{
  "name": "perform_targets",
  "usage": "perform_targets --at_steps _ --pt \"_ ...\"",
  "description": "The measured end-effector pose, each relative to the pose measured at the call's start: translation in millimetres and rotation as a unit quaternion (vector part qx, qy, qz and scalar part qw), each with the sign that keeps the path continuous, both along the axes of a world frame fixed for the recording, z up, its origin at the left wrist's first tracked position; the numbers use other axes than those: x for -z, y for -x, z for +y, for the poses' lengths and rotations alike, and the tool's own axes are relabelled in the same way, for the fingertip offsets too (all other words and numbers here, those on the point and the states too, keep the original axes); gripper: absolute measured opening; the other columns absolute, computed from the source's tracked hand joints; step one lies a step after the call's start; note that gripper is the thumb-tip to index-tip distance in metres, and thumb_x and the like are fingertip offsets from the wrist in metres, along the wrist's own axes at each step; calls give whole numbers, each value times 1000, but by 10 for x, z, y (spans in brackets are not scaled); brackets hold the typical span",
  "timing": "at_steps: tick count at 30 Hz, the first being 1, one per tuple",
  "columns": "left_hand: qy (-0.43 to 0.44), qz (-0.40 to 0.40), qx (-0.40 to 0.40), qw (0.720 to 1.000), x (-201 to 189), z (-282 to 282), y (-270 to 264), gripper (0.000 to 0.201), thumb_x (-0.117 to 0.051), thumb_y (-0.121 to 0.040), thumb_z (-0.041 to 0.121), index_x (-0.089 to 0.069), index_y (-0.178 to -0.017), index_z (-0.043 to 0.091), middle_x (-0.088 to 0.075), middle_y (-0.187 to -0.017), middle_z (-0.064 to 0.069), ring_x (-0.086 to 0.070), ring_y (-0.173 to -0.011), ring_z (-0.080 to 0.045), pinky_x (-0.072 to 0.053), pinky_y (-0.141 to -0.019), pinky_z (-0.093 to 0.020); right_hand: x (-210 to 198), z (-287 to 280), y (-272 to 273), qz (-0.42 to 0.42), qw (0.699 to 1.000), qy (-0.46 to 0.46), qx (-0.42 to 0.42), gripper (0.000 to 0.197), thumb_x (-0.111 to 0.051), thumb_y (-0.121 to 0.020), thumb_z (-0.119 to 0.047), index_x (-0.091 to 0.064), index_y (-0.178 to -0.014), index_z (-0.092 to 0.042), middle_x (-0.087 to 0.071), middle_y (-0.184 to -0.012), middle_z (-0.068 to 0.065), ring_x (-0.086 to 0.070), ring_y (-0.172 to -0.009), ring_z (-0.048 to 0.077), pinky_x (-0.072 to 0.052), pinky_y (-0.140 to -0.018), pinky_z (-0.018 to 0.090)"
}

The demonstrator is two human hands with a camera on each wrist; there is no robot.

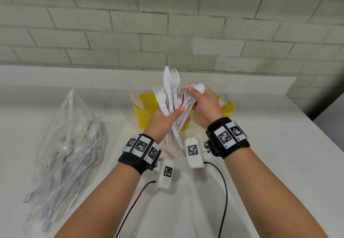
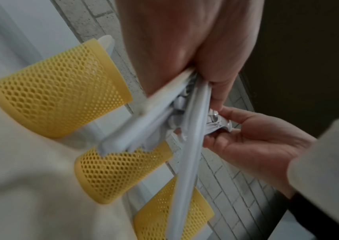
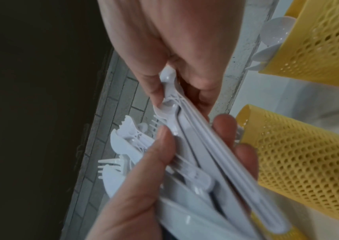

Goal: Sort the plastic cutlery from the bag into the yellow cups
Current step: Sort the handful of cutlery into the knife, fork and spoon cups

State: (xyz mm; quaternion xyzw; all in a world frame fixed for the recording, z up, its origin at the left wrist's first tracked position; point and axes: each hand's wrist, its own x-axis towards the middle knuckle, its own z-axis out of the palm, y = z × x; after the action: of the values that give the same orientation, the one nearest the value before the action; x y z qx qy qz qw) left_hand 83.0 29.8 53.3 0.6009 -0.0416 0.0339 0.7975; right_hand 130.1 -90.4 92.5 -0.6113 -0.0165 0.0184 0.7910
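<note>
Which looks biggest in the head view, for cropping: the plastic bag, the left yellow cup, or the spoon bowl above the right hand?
1. plastic bag, nearer the camera, which inflates it
2. left yellow cup, partly hidden
3. spoon bowl

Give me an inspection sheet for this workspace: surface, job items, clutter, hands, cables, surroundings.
Surface: white table, cloth-like.
Job's things: clear plastic bag at left, cutlery inside; three yellow mesh cups by the wall; left cup holds knives, right cup spoons.
Clutter: nothing seen.
Hands: left hand grips a mixed cutlery bundle; right hand pinches spoons from it.
Cables: black cables from wrist cameras.
Surroundings: grey brick wall.
</note>
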Motion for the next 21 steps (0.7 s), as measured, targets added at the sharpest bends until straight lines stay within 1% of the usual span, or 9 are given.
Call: perform_targets --at_steps 2,4,7,8,10,12,14,18,21 --pt "15 -3 4 1000 6 -36 -7 21 -58 -92 8 -64 -110 17 -73 -99 -8 -71 -86 -28 -59 -79 -44 -23 -20 8 -4 1000 -21 0 10 -51 -93 -6 -55 -101 -9 -67 -94 11 -63 -79 24 -52 -69 34" --pt "17 -6 -13 1000 11 -61 -15 20 -57 -93 8 -63 -111 14 -75 -94 0 -72 -85 -18 -59 -75 -33 -58 -47 18 -12 998 -53 14 8 -49 -94 -5 -53 -97 -11 -64 -87 9 -62 -74 24 -52 -64 33" --pt "-11 -15 -56 998 52 -73 -69 16 -59 -92 11 -67 -106 14 -73 -102 -3 -69 -99 -17 -53 -88 -35 -115 -113 0 -34 993 -104 47 13 -45 -95 -1 -50 -94 -13 -59 -83 8 -61 -71 23 -55 -72 35" --pt "-10 -12 -64 998 59 -75 -81 13 -58 -93 10 -68 -101 13 -73 -98 -4 -69 -95 -19 -53 -87 -36 -136 -142 -22 -49 991 -109 64 15 -44 -95 0 -50 -94 -14 -58 -82 8 -60 -70 22 -54 -72 35" --pt "5 -5 -71 997 73 -74 -101 16 -53 -94 5 -66 -88 13 -71 -79 -3 -70 -77 -19 -56 -76 -37 -187 -232 -84 -92 984 -105 110 19 -43 -95 2 -48 -100 -15 -55 -80 7 -56 -66 20 -53 -68 29" --pt "-9 -6 -76 997 89 -53 -115 16 -51 -95 4 -62 -86 12 -66 -68 -1 -64 -61 -17 -52 -62 -32 -258 -354 -150 -152 972 -79 160 23 -44 -94 3 -48 -105 -16 -54 -79 5 -54 -63 17 -50 -65 24" --pt "-38 -16 -71 997 116 -30 -115 11 -52 -95 6 -60 -88 10 -63 -67 0 -53 -54 -16 -43 -53 -28 -327 -482 -201 -208 957 -36 199 26 -46 -92 2 -51 -103 -20 -54 -78 3 -53 -63 14 -48 -64 22" --pt "-69 -20 -49 996 136 -2 -104 14 -54 -95 11 -59 -82 10 -59 -61 4 -44 -48 -12 -39 -51 -24 -308 -626 -313 -254 937 48 237 27 -50 -88 -2 -54 -94 -28 -53 -81 3 -53 -68 14 -47 -68 23" --pt "-51 0 -36 998 112 -1 -95 12 -59 -93 15 -60 -82 12 -54 -62 -2 -44 -47 -12 -39 -48 -23 -120 -635 -381 -229 937 118 235 30 -53 -84 -2 -52 -86 -33 -54 -87 0 -53 -80 15 -47 -80 31"
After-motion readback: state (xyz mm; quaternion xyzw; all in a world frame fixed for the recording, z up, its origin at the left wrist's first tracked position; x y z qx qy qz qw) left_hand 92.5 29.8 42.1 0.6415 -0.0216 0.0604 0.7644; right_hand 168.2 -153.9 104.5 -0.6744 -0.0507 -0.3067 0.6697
